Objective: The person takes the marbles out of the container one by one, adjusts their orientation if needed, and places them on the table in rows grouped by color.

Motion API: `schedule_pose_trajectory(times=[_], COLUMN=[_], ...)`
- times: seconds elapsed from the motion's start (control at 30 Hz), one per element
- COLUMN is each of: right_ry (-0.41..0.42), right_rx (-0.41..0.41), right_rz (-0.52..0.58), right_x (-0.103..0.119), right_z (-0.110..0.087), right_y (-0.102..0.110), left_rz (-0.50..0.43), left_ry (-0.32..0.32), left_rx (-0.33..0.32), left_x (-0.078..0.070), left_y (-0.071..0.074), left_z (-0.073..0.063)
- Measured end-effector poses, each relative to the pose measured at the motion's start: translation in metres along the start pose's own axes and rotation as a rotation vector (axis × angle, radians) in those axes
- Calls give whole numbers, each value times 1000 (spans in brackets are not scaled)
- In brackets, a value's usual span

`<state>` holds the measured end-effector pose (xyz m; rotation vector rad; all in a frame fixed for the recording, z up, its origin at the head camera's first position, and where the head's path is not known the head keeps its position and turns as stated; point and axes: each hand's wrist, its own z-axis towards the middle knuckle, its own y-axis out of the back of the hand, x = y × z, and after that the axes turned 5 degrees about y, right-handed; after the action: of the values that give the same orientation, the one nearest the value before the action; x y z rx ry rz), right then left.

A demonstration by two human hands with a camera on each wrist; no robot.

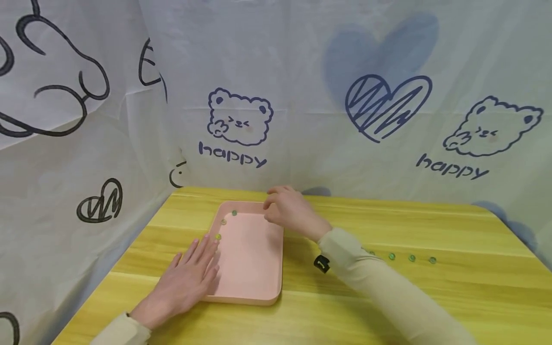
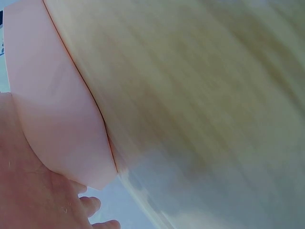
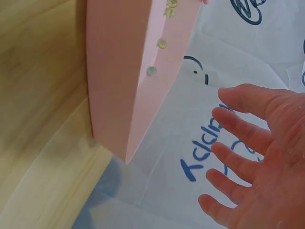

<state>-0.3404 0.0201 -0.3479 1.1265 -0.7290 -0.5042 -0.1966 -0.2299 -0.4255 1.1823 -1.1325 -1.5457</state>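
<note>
A pink rectangular tray [image 1: 247,258] lies on the table. Small glass marbles, green [image 1: 234,212] and yellow [image 1: 218,236], sit along its left inner side; in the right wrist view, a green marble [image 3: 151,71] and several yellow ones [image 3: 162,44] show. My left hand [image 1: 183,282] is at the tray's left side with fingers extended; the left wrist view has the palm [image 2: 33,186] beside the tray wall [image 2: 62,100]. Over the far right corner of the tray is my right hand [image 1: 295,211]. Its fingers [image 3: 238,157] are spread and loosely bent, holding nothing.
To the right of the tray, several green marbles [image 1: 391,256] form a row on the wooden table [image 1: 345,306], partly hidden by the right sleeve. A white printed cloth [image 1: 302,143] hangs behind the table and along its left side. A black device [image 1: 321,263] is at the right wrist.
</note>
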Motion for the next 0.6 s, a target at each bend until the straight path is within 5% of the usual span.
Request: schedule_pose_trajectory(times=[0.6], right_ry=[56], right_rx=[-1], right_rz=[-33], right_x=[20], right_z=[33], right_y=[-22], left_rz=[-32], left_ry=[22], left_rx=[27], left_x=[1], left_y=[-1], left_z=[1])
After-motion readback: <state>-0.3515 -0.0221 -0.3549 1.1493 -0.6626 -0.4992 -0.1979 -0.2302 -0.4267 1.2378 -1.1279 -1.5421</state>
